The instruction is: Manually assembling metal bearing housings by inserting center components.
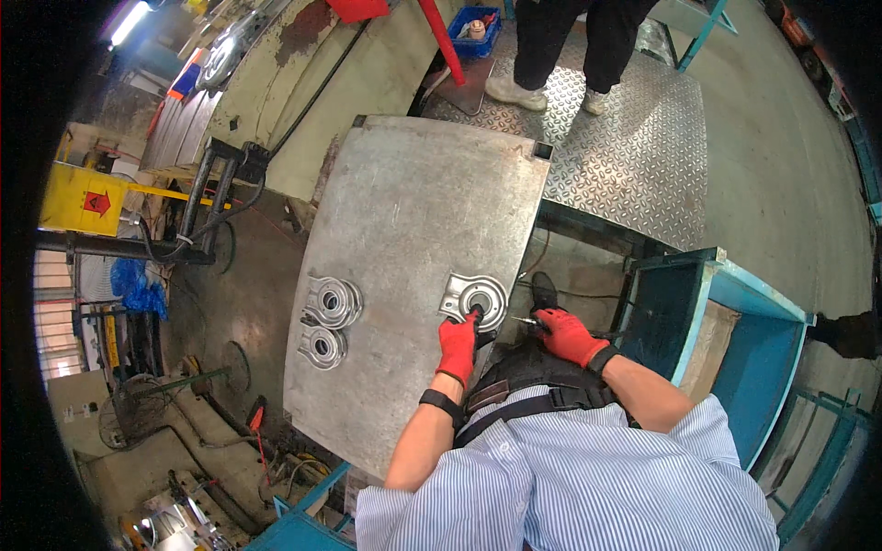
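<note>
1. Workpiece (470, 290), a stamped metal part with a round, ringed dish and a squared tab, lies on the metal table (413, 202), close to the edge where the person stands; its tab points away from the person's right side.
2. The left hand (457, 347), in a red glove, reaches to the near rim of that part. Its fingertips look dark and meet the metal at the dish; from where I stand I cannot tell whether they pinch the rim or only press on it.
3. The right hand (571, 340), also gloved in red, is just off the table edge, beside the part. Its fingers are curled together around a slim tool (526, 320), whose pale tip points toward the dish without touching it, as far as I can see.
4. Over on the table's left side sit more parts of the same kind: an upper group (344, 304), apparently overlapping, and a lower part (333, 350) just beside it.
5. To the person's right stands a blue-green bin (758, 372).
6. Beyond the table, a co-worker's legs (540, 48) in dark trousers rise from a patterned metal platform (634, 174), near a small blue crate (466, 44).
</note>
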`<action>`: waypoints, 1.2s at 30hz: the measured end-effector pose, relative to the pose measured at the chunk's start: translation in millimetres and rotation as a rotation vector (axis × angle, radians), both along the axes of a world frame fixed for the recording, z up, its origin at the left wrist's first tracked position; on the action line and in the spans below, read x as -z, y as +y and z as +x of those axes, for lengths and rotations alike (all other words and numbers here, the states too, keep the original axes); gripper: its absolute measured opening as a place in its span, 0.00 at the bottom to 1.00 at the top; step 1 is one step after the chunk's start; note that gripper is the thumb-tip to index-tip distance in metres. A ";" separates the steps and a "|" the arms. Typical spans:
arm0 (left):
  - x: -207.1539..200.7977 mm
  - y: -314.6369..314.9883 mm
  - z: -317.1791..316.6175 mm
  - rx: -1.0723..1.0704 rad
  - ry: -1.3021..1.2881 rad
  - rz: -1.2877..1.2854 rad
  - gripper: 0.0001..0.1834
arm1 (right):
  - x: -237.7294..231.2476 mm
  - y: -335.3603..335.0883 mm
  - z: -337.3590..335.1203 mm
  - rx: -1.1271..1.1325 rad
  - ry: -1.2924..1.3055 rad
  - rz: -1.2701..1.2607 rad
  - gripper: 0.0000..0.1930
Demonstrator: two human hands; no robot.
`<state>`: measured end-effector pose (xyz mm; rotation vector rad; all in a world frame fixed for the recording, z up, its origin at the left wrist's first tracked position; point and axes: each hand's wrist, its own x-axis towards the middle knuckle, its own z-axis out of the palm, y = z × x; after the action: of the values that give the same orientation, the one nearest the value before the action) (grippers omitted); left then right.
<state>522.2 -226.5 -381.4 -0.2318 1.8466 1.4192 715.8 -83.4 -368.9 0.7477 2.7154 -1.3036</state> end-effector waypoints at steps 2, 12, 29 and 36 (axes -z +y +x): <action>0.3 -3.9 0.1 -0.007 0.012 0.005 0.12 | -9.1 1.3 0.7 0.030 -0.025 -0.062 0.19; -39.9 6.4 5.0 0.116 0.152 -0.094 0.11 | -1.2 3.5 -12.7 -0.009 0.077 -0.045 0.20; -41.4 5.3 7.2 0.106 0.153 -0.026 0.10 | 1.5 2.0 -18.1 0.002 0.015 -0.033 0.20; -48.1 7.0 7.1 0.121 0.202 -0.044 0.09 | 3.8 2.2 -16.8 -0.011 0.011 -0.018 0.21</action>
<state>529.2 -219.5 -333.3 0.0024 2.0201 1.3609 698.9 -81.2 -372.6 0.7259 2.7084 -1.3313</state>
